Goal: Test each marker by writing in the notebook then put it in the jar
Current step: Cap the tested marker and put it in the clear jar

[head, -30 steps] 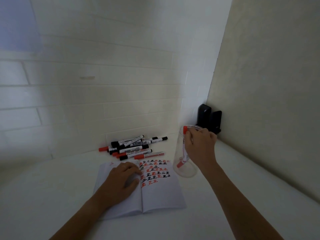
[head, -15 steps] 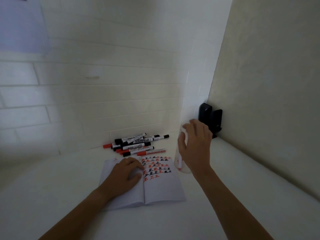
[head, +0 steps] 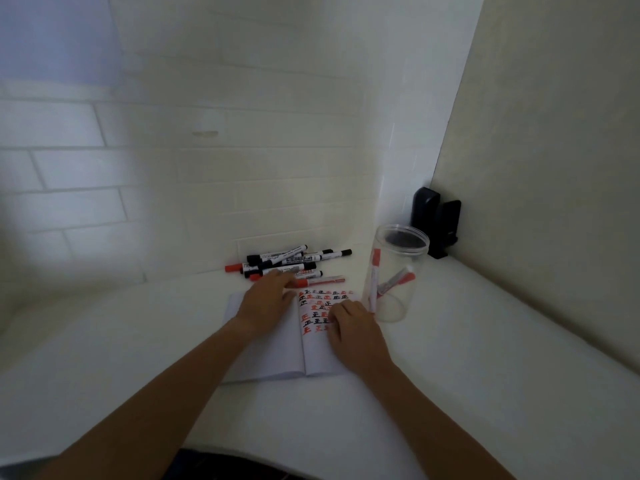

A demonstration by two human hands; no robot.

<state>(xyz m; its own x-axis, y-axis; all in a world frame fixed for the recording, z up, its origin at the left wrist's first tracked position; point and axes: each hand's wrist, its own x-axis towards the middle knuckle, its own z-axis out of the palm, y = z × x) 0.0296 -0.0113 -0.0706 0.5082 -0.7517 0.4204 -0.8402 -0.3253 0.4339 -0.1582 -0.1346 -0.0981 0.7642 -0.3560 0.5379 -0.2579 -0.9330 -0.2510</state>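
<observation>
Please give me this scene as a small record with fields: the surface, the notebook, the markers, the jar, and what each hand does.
surface: white table in a tiled corner
notebook: open white paper notebook, red and black test marks on its right page
loose markers: pile of red-capped and black-capped white markers behind the notebook
jar: clear plastic jar, upright, no lid, two red-capped markers inside
left hand: left hand reaches to the pile, fingers straight, touching a marker
right hand: right hand rests on the right page, holds nothing

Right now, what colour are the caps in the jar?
Red, on both markers; head view.
</observation>
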